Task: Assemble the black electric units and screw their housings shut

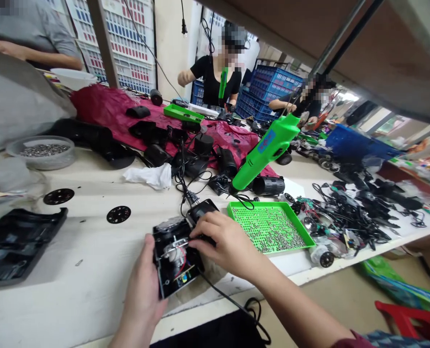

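Note:
My left hand (144, 282) grips the left side of an open black plastic housing (164, 290), thumb along its edge. Inside the housing sit a small motor (176, 254) with a metal bracket, red wires and a small circuit board (184, 277). My right hand (224, 241) is closed over the housing's right side, fingertips pinched beside the bracket; what they hold is hidden. A black cord (229, 302) runs from the housing toward the table edge. Just beyond my right hand lies a green tray (232, 209) of small screws. An electric screwdriver (265, 152) hangs above it.
Two black perforated discs, one of them the nearer disc (118, 214), and a black shell (22, 241) lie to the left. A tub of metal parts (48, 151) stands behind them. Black parts and cords (356, 208) pile up at right. Several co-workers are across the table.

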Motion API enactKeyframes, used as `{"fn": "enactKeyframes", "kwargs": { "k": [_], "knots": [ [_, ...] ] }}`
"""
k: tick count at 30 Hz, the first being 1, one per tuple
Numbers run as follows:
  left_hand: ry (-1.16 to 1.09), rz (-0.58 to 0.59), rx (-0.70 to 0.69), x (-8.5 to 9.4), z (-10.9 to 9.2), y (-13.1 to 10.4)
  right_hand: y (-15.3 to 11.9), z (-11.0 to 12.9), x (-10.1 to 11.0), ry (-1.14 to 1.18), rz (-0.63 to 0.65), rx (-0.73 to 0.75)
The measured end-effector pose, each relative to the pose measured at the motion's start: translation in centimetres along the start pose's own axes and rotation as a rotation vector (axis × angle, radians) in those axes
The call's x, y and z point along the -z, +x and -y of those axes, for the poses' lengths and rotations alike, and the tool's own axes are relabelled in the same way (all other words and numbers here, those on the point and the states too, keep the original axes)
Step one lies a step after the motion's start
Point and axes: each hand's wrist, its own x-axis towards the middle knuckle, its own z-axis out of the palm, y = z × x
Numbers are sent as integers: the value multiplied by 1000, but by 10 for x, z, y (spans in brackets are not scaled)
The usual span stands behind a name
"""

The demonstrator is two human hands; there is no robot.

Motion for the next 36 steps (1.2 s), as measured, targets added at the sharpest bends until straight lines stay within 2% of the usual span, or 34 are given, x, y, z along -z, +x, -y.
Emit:
{"fn": "enactKeyframes", "kwargs": {
  "k": [2, 4, 6, 7, 8, 12, 17, 19, 22, 27, 31, 36],
  "knots": [
    [121, 15, -98, 4, 4, 4, -1, -3, -3, -80, 46, 22],
    [373, 25, -348, 12, 2, 7, -3, -7, -5, -165, 62, 30],
    [710, 38, -673, 22, -2, 8, -5, -10, -5, -241, 68, 31],
    [838, 62, -785, 28, -5, 7, -6, -11, -5, -263, 73, 35],
    [923, 113, -823, 33, -7, 7, -6, -12, -4, -273, 79, 40],
    [1150, 345, -798, 52, -5, 10, -3, -12, -1, -312, 129, 77],
    [1360, 409, -1055, 63, 3, 30, 5, -11, 2, -433, 172, 186],
    [1400, 415, -1115, 64, 3, 34, 7, -14, 2, -445, 178, 247],
    [1412, 380, -1134, 63, 4, 33, 7, -23, -2, -421, 156, 330],
    [1435, 370, -1136, 62, 6, 28, -1, -35, -11, -334, 114, 312],
    [1504, 387, -1092, 60, 4, 26, 1, -27, -7, -394, 161, 258],
    [1460, 281, -1143, 53, 1, 27, 20, -17, 2, -479, 266, 289]
  ]
}}
